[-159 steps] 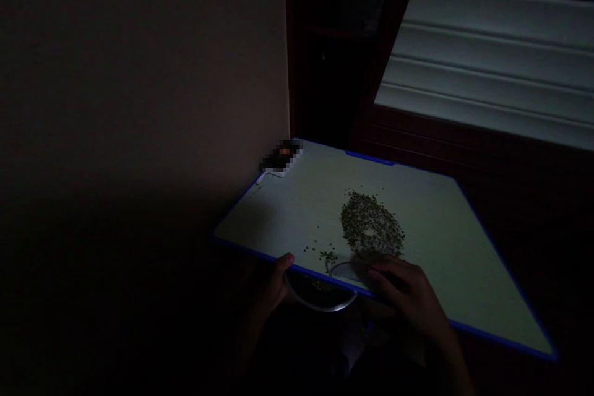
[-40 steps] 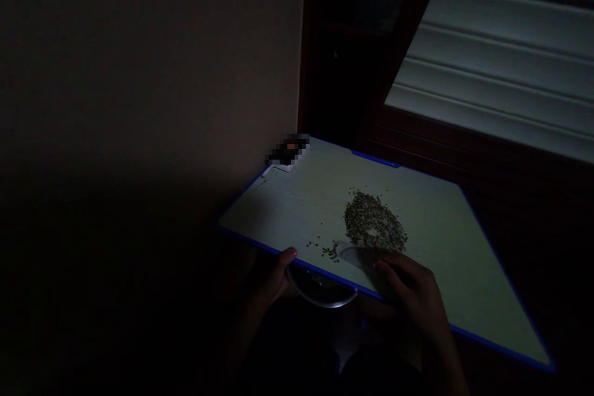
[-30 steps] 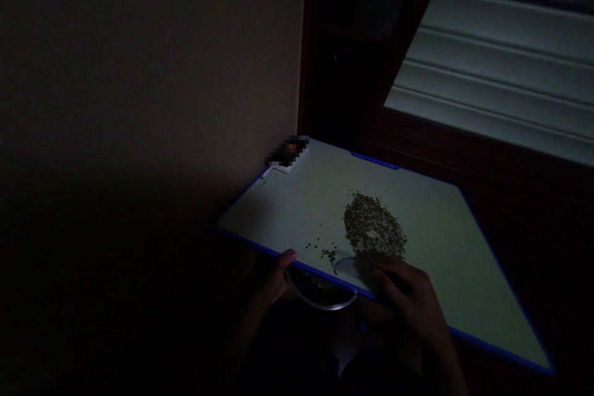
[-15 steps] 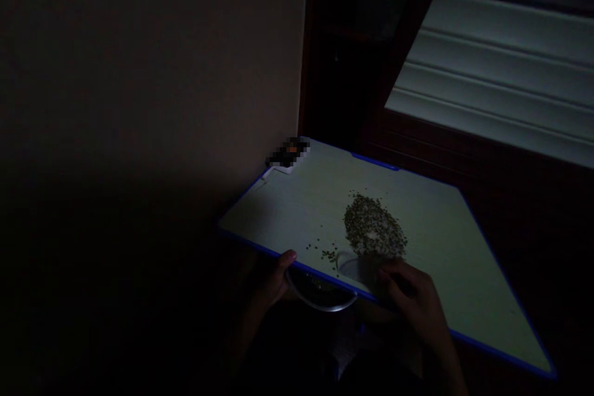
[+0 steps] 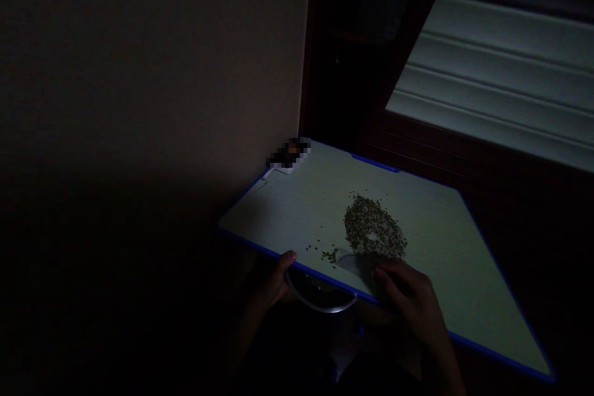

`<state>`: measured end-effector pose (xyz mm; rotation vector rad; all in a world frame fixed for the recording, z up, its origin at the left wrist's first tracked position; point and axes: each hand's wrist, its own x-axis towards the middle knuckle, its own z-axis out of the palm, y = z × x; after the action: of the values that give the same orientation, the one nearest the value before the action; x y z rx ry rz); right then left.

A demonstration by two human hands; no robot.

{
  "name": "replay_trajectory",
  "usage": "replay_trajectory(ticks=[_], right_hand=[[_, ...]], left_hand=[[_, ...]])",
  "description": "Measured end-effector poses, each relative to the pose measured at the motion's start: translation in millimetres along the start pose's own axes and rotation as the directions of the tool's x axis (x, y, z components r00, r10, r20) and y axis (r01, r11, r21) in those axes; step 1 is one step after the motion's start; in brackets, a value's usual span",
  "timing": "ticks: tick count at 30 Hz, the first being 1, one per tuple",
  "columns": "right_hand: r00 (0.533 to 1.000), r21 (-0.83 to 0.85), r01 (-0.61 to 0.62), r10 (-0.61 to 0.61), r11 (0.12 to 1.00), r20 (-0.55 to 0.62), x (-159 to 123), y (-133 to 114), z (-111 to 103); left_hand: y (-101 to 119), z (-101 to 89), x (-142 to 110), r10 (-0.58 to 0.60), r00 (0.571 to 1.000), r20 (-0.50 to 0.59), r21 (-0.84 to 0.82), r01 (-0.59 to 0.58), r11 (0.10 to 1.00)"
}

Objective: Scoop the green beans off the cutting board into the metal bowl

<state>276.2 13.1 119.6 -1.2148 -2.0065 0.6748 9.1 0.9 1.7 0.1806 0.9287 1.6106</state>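
No text, label, brand, number or sign could be read in the view. The small object (image 5: 288,155) at the far corner of the board (image 5: 288,213) was pixelated, so any marking on it was illegible. The board and the metal bowl (image 5: 320,300) showed no legible markings.

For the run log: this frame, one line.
left hand: at board edge, beside metal bowl | right hand: on clear piece, by seed pile

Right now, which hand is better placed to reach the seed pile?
Probably the right hand: it rests on the board beside the seed pile, while the left hand holds the bowl below the edge.
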Motion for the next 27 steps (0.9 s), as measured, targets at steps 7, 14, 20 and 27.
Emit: replay_trajectory(ticks=[7,14,20,27], right_hand=[[0.990,0.026,0.059,-0.062,0.998,0.127,2,-12,-1],[0.986,0.035,0.063,-0.067,0.997,0.149,3,-14,-2],[0.995,0.022,0.032,-0.034,0.999,0.090,2,-11,-2],[1.000,-0.043,0.018,-0.019,0.999,-0.013,3,-2,1]], left_hand=[[4,5.2,-3,-0.020,1.000,0.016,0.007,0.020,1.000],[-1,-1.9,2,0.005,0.999,0.044,0.019,-0.006,1.000],[0,-0.3,0,-0.025,0.999,0.035,0.006,0.025,1.000],[5,7.9,-6,-0.055,0.998,0.016,0.003,0.055,0.998]])
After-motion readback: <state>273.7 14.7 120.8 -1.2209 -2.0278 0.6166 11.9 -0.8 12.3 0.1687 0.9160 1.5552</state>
